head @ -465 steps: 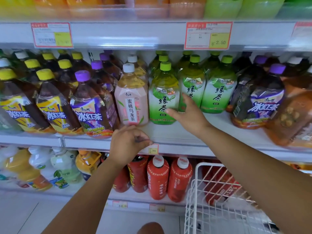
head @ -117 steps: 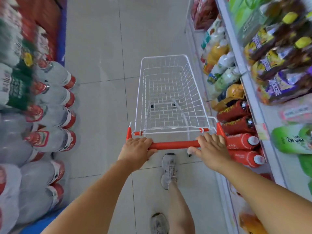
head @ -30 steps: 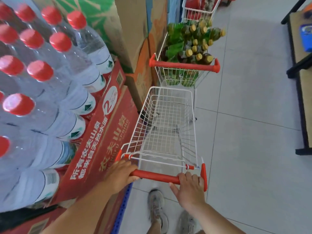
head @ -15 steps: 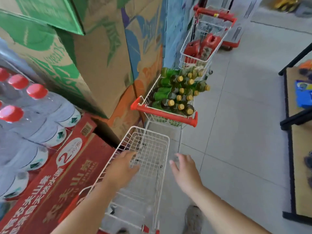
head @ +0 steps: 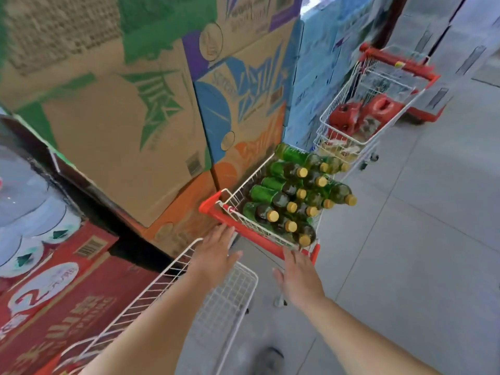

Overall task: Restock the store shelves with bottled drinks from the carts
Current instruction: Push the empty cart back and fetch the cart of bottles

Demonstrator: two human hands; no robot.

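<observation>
A small white wire cart with a red handle (head: 244,231) stands ahead of me, piled with several green bottles with yellow caps (head: 292,193). My left hand (head: 215,254) is open, its fingertips right at the left part of that red handle. My right hand (head: 299,277) is open too, fingers spread, just short of the handle's right end. Under my arms is the empty white wire cart (head: 224,299), with neither hand on it.
Stacked cardboard boxes (head: 140,117) rise on the left, with red water cases (head: 54,293) and packed water bottles (head: 24,207) beside them. A third cart (head: 378,104) holding red bottles stands further back. Grey tiled floor (head: 419,239) spreads to the right.
Both hands have let go of the empty cart's handle and reached forward to the handle of the cart with green bottles. The view has moved closer to that cart.
</observation>
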